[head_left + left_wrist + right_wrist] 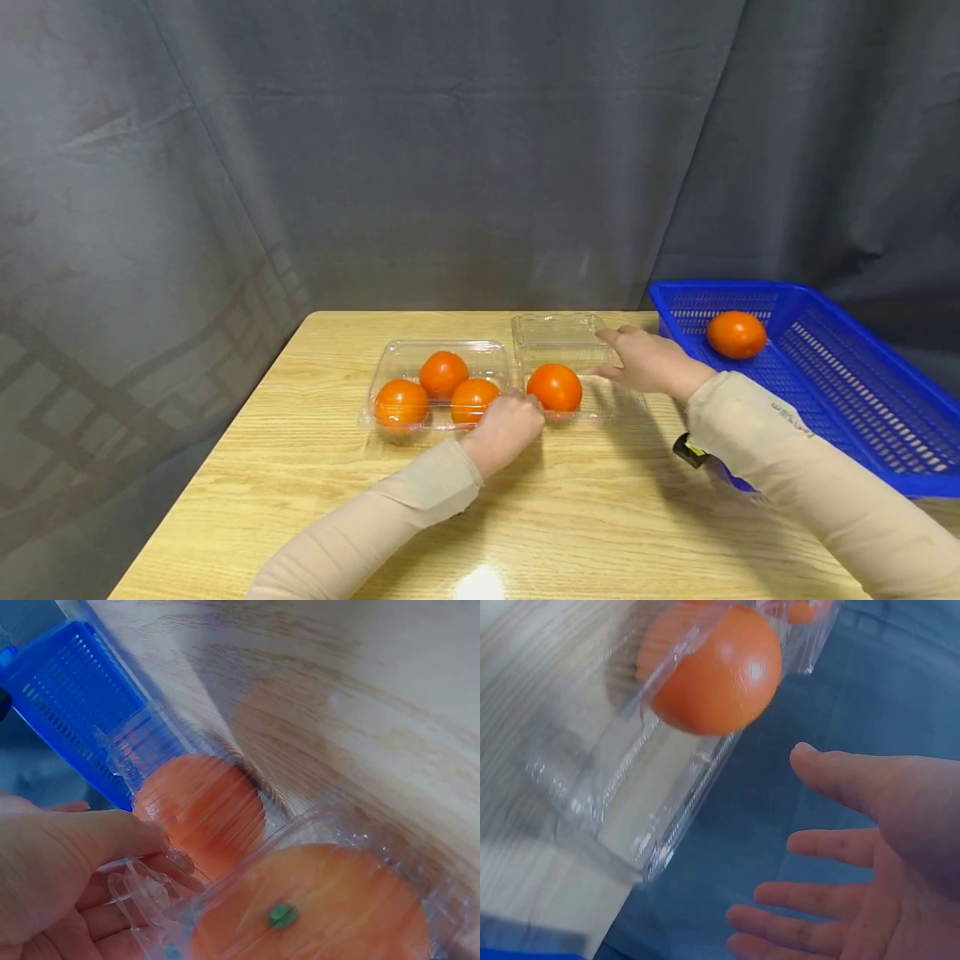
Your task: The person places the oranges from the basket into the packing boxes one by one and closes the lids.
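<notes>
A clear plastic clamshell box [390, 358] with three oranges [443, 375] stands on the table. To its right lies a second clear box [600, 408], its lid [557, 331] folded back, with one orange [555, 388] at its left end. My left hand [506, 429] is between the boxes; in the left wrist view its thumb [127, 834] and fingers pinch a clear plastic edge beside the oranges. Over the right end of the second box, my right hand [652, 360] hovers with spread fingers, and its palm holds nothing in the right wrist view.
At the right stands a blue perforated basket [813, 450] holding one orange [737, 335]. A dark grey curtain [480, 167] hangs behind the wooden table [285, 467]. Under the right sleeve, a small black object [688, 451] shows beside the basket.
</notes>
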Tool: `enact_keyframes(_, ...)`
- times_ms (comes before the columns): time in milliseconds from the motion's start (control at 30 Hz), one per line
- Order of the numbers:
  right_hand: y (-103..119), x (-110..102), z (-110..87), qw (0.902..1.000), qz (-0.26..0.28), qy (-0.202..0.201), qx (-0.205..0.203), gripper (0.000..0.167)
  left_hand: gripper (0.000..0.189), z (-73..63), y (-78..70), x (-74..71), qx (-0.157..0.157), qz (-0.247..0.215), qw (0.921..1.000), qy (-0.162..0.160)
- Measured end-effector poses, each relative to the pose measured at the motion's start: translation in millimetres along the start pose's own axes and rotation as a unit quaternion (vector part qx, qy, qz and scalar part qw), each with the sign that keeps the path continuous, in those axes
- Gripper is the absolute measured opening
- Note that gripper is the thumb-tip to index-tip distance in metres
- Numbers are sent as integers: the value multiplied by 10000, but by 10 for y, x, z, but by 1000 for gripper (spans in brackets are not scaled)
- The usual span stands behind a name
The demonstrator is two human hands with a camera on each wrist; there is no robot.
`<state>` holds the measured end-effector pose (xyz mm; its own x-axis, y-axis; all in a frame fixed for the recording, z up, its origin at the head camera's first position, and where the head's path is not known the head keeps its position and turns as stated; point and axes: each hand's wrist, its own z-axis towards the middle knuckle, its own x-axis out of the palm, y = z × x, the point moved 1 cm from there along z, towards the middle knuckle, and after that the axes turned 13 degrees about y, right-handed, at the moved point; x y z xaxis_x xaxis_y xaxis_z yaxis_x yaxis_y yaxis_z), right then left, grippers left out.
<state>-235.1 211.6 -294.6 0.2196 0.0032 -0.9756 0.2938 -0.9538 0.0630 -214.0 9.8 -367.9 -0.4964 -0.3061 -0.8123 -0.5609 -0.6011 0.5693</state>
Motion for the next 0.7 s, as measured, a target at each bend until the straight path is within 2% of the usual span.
enact_keyframes(700,-402,-218,-110,9991,-26,11,430,60,12,-2,-3,16,-11,28,10000,-54)
